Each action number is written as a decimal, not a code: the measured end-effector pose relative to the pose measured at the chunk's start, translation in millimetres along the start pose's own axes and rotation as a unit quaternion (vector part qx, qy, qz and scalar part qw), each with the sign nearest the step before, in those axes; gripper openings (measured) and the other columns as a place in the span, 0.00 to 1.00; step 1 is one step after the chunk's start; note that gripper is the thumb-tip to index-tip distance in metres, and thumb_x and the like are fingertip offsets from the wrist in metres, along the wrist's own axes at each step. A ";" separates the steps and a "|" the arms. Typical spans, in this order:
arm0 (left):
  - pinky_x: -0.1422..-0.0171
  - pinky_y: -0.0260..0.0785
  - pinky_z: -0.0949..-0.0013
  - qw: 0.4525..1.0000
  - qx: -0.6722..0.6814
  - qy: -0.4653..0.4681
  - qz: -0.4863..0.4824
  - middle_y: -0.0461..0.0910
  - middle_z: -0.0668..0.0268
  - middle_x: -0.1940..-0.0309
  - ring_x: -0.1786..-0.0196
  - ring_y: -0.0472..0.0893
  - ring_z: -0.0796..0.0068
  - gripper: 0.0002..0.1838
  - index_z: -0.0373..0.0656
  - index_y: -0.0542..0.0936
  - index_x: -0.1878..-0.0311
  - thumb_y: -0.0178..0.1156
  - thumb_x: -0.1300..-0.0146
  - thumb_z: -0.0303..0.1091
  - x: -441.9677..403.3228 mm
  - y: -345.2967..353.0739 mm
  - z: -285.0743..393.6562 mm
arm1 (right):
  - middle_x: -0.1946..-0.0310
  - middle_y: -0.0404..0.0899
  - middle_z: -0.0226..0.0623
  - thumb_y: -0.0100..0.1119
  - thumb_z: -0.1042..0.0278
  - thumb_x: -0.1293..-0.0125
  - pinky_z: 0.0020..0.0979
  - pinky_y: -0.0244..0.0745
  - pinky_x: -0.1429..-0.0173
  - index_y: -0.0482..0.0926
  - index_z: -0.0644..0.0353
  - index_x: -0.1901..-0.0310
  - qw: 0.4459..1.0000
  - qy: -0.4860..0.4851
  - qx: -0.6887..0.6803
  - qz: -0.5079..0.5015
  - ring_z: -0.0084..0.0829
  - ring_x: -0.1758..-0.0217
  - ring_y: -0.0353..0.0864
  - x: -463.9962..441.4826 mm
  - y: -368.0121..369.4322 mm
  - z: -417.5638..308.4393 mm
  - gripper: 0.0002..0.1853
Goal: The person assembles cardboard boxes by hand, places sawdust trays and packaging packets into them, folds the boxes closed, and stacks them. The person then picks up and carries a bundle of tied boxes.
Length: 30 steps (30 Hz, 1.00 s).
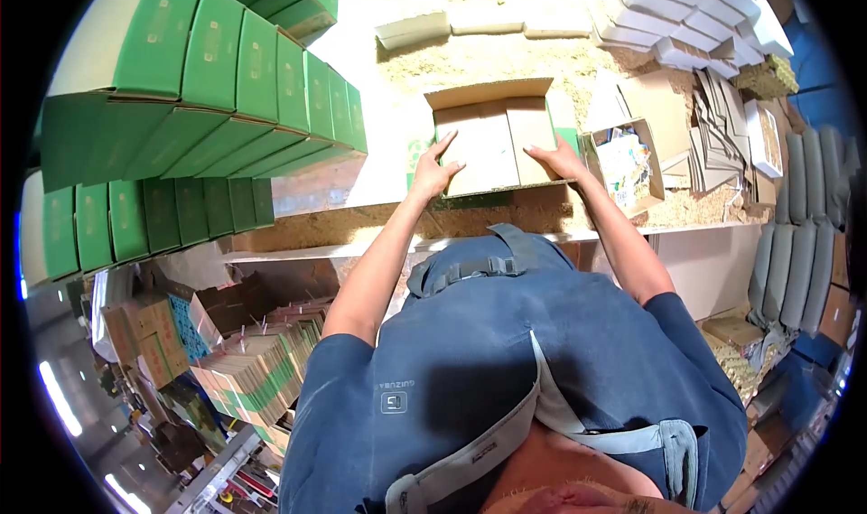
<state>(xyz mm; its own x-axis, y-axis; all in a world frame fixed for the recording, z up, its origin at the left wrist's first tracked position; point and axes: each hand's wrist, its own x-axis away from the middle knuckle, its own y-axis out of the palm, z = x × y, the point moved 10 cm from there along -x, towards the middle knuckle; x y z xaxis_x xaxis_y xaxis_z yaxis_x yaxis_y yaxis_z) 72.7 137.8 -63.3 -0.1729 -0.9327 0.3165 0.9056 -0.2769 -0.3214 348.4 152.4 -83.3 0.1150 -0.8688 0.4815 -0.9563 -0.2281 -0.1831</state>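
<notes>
An open cardboard box [489, 89] lies on the workbench in front of me, its far flap raised. Pale flat pieces [479, 149] fill its inside, with a seam running between them. At its left side is my left hand [435, 167], thumb and forefinger apart over the pale piece and the other fingers partly hidden. My right hand [560, 160] grips the right side, thumb inside and fingers outside. Green printing shows on the box's outer sides. Right of it stands a smaller open carton [653, 144] with colourful packets [623, 163] in it.
Green boxes [212, 49] stand in stacked rows at left. White boxes [668, 8] are piled at the back right, near folded cardboard pieces [718, 130]. Grey padded rolls [804, 270] hang at far right. Bundled flat cartons [262, 365] sit below the bench [361, 246] at left.
</notes>
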 end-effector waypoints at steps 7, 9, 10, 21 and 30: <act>0.26 0.59 0.66 0.999 0.030 0.019 0.005 0.72 0.58 0.33 0.31 0.70 0.66 0.38 0.58 0.69 0.28 0.70 0.44 0.31 1.5 -14.2 -9.2 | 0.30 0.63 0.50 0.67 0.49 0.41 0.35 0.49 0.23 0.48 0.71 0.25 0.982 0.045 -0.173 -0.059 0.38 0.24 0.58 -21.9 1.2 45.0 0.53; 0.26 0.60 0.66 1.000 -0.008 0.010 0.019 0.73 0.57 0.33 0.32 0.70 0.66 0.38 0.59 0.69 0.29 0.70 0.44 0.32 3.2 -17.3 -7.3 | 0.42 0.76 0.39 0.64 0.51 0.38 0.33 0.65 0.33 0.68 0.65 0.35 0.981 0.011 -0.181 -0.070 0.32 0.38 0.73 -10.8 5.7 19.4 0.35; 0.27 0.60 0.65 0.998 -0.047 0.011 0.038 0.73 0.55 0.33 0.32 0.70 0.65 0.38 0.61 0.69 0.29 0.70 0.44 0.34 3.6 -18.4 -7.0 | 0.41 0.76 0.39 0.64 0.51 0.38 0.34 0.65 0.32 0.70 0.64 0.36 0.978 0.018 -0.203 -0.047 0.33 0.37 0.73 -10.2 5.2 19.8 0.34; 0.31 0.65 0.66 0.992 0.086 0.045 0.083 0.76 0.58 0.37 0.40 0.76 0.65 0.34 0.52 0.70 0.29 0.68 0.39 0.37 37.1 -47.4 0.3 | 0.42 0.77 0.44 0.65 0.55 0.40 0.36 0.62 0.31 0.76 0.67 0.39 0.962 0.030 -0.269 0.032 0.36 0.40 0.75 -5.5 2.6 28.2 0.31; 0.37 0.71 0.67 0.826 0.069 0.205 0.520 0.81 0.57 0.44 0.42 0.79 0.70 0.21 0.34 0.77 0.40 0.62 0.34 0.33 238.1 -342.0 163.1 | 0.45 0.74 0.51 0.66 0.45 0.40 0.44 0.76 0.40 0.61 0.65 0.32 0.909 -0.126 -0.396 0.022 0.47 0.46 0.78 46.9 -38.9 -191.1 0.44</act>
<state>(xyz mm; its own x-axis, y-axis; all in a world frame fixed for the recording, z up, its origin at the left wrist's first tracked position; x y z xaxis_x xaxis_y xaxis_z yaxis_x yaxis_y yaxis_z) -215.0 48.1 267.6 0.6358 -0.6571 -0.4050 0.6776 0.7264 -0.1148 339.6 204.5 110.2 0.0353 -0.9654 0.2582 -0.8434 0.1098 0.5260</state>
